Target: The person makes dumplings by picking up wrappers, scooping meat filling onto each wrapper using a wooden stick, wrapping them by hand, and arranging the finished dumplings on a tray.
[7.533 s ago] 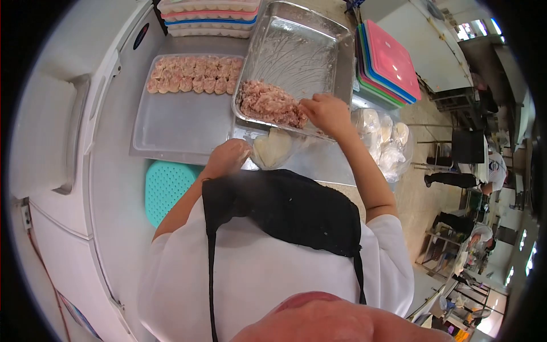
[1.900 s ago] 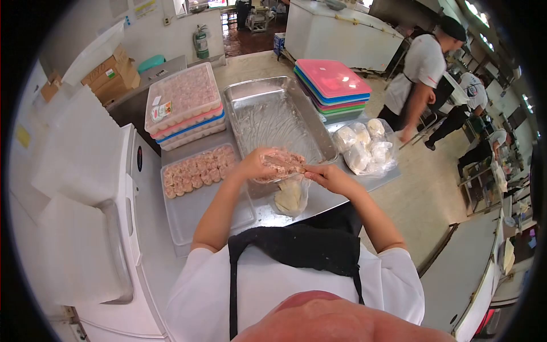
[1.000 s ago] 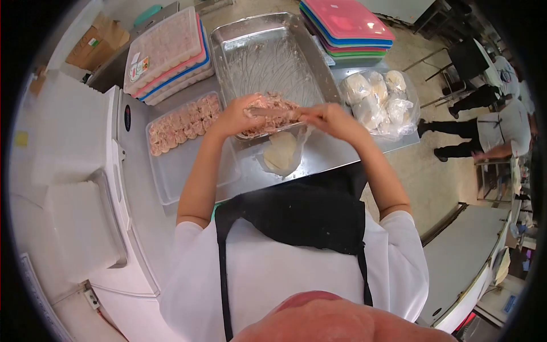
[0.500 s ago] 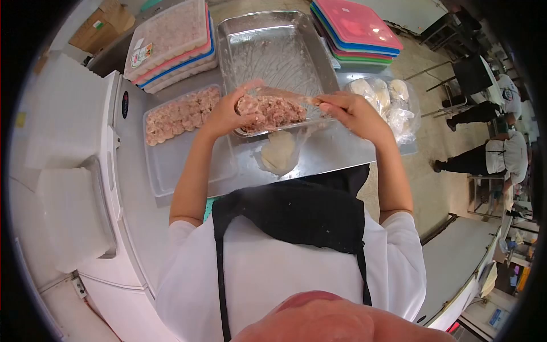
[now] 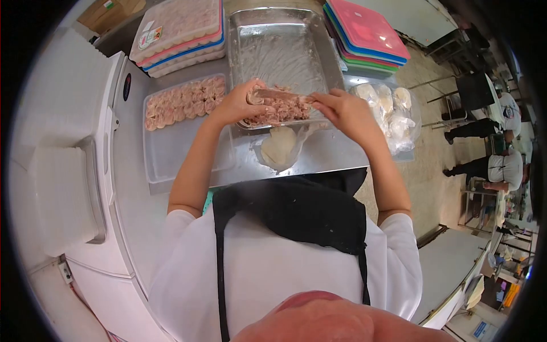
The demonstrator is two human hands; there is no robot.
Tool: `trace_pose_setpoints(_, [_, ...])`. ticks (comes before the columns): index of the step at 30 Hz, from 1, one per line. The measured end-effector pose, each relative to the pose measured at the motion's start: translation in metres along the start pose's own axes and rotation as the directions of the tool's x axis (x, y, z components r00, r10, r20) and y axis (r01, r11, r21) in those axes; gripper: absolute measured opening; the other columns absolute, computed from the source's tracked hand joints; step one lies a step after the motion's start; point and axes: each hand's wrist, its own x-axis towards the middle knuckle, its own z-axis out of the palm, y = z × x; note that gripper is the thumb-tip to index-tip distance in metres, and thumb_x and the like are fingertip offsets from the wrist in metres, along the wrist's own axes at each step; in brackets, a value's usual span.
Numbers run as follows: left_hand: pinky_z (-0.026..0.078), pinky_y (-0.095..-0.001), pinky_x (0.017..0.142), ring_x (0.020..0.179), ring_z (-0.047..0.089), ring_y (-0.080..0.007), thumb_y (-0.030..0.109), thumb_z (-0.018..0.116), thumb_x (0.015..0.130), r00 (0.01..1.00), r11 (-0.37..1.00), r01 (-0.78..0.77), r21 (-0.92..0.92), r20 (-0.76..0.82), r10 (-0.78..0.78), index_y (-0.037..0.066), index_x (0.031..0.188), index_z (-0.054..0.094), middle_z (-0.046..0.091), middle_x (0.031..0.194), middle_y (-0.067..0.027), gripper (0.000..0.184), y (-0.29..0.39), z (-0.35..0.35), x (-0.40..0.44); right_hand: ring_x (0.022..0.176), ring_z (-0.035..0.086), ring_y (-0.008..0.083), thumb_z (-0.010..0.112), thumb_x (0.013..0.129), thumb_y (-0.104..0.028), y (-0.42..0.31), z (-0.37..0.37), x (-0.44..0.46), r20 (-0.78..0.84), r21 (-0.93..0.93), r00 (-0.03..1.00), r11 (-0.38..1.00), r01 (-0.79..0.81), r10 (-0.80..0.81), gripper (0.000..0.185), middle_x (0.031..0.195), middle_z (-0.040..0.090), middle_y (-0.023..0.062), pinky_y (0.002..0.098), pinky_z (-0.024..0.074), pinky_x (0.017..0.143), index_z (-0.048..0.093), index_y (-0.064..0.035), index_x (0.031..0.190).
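My left hand [image 5: 239, 104] is curled around a small meat-filled dumpling [image 5: 257, 96], mostly hidden by the fingers. In my right hand [image 5: 345, 113] is a flat spatula [image 5: 285, 94], its blade reaching across to the dumpling. Both hands are over the near end of a metal pan [image 5: 279, 54], where a heap of minced meat filling [image 5: 285, 110] lies. Just below the pan, pale round wrappers [image 5: 278, 146] rest on clear plastic. To the left, a translucent plastic tray [image 5: 188, 151] bears rows of filled dumplings [image 5: 185, 102] in its far half.
Stacked containers of dumplings [image 5: 179, 34] stand at the back left, and a stack of coloured lids [image 5: 370, 28] at the back right. A plastic bag of wrapper packs [image 5: 393, 117] lies at right. A white refrigerator [image 5: 108, 165] borders the left. Two people [image 5: 504, 170] stand far right.
The spatula blade now lies nearer my left hand, over the dumpling. My right hand has moved slightly left. The whole view has shifted a little.
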Motion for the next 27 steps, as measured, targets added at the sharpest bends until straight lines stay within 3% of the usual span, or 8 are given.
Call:
trace_pose_setpoints(8, [0.047,-0.0307,0.081,0.086,0.06,-0.0187,0.022,0.077,0.072,0.993,0.989,0.069,-0.132,-0.081,-0.08,0.002,0.105,0.063,0.066,0.093,-0.0097,0.041,-0.01,-0.003,-0.007,0.088,0.062,0.0353,0.056,0.092,-0.026,0.005,0.039,0.002,0.099,0.281,0.995,0.958,-0.054,0.027,0.029,0.087,0.064,0.0159,0.0412,0.0482,0.071,0.063,-0.0111,0.117])
trace_pose_setpoints(9, [0.047,-0.0309,0.079,0.084,0.06,-0.019,0.022,0.078,0.072,0.987,0.991,0.066,-0.121,-0.141,-0.083,0.002,0.103,0.063,0.066,0.092,-0.0097,0.04,-0.023,-0.003,-0.009,0.077,0.063,0.0261,0.056,0.093,-0.027,0.023,0.052,0.004,-0.016,0.321,0.996,0.943,0.085,-0.085,0.03,0.078,0.064,0.0096,0.0354,0.0476,0.066,0.064,-0.01,0.116])
trace_pose_setpoints(13, [0.047,-0.0317,0.074,0.078,0.059,-0.0195,0.022,0.078,0.071,0.967,0.998,0.017,0.065,-0.253,0.0,0.001,0.101,0.062,0.063,0.082,-0.0087,0.039,-0.027,-0.047,-0.03,0.056,0.037,0.0019,0.056,0.095,-0.03,0.059,0.066,0.012,0.264,0.731,0.939,0.59,-0.343,0.22,0.031,0.066,0.043,-0.0072,0.0189,0.0303,0.051,0.066,-0.0087,0.115])
trace_pose_setpoints(16, [0.046,-0.0319,0.073,0.078,0.056,-0.0186,0.022,0.078,0.07,0.868,0.87,0.411,0.273,-0.409,-0.282,0.001,0.1,0.061,0.059,0.084,-0.0078,0.04,-0.037,-0.076,-0.065,0.05,0.033,0.0025,0.055,0.096,-0.031,0.074,0.087,0.017,0.298,0.809,0.881,0.393,-0.437,0.368,0.031,0.063,0.041,-0.0067,0.0194,0.0251,0.045,0.066,-0.0081,0.114])
trace_pose_setpoints(19, [0.047,-0.0346,0.076,0.079,0.058,-0.0235,0.023,0.076,0.071,0.82,0.832,0.477,0.282,-0.482,-0.307,0.0,0.103,0.058,0.06,0.09,-0.0094,0.044,-0.073,-0.086,-0.106,0.045,0.033,0.0034,0.054,0.096,-0.032,0.082,0.106,0.012,0.28,0.909,0.837,0.151,-0.389,0.47,0.034,0.061,0.042,-0.0057,0.0198,0.0239,0.041,0.062,-0.0058,0.117])
trace_pose_setpoints(21, [0.047,-0.0376,0.08,0.085,0.059,-0.0281,0.023,0.075,0.071,0.847,0.779,0.359,0.514,-0.53,-0.039,0.0,0.107,0.056,0.061,0.097,-0.0128,0.046,-0.107,-0.073,-0.127,0.045,0.034,0.004,0.054,0.096,-0.032,0.088,0.109,0.01,0.272,0.938,0.827,0.057,-0.342,0.492,0.035,0.063,0.043,-0.0049,0.0198,0.0246,0.041,0.059,-0.0051,0.118])
trace_pose_setpoints(23, [0.047,-0.0402,0.084,0.093,0.06,-0.0324,0.024,0.074,0.071,0.868,0.769,0.333,0.545,-0.496,-0.024,0.001,0.113,0.054,0.06,0.106,-0.0166,0.052,-0.112,-0.064,-0.135,0.046,0.034,0.0041,0.053,0.096,-0.032,0.09,0.11,0.008,0.274,0.941,0.836,0.047,-0.335,0.475,0.035,0.064,0.044,-0.0047,0.0195,0.025,0.042,0.058,-0.0049,0.119])
trace_pose_setpoints(27, [0.044,-0.0424,0.09,0.106,0.057,-0.0375,0.023,0.074,0.073,0.842,0.832,0.49,0.258,-0.387,-0.376,0.003,0.129,0.045,0.056,0.121,-0.023,0.067,-0.086,-0.023,-0.113,0.046,0.034,0.0043,0.053,0.096,-0.03,0.091,0.111,0.006,0.27,0.946,0.842,0.032,-0.322,0.466,0.034,0.063,0.044,-0.004,0.0199,0.0243,0.042,0.059,-0.005,0.118])
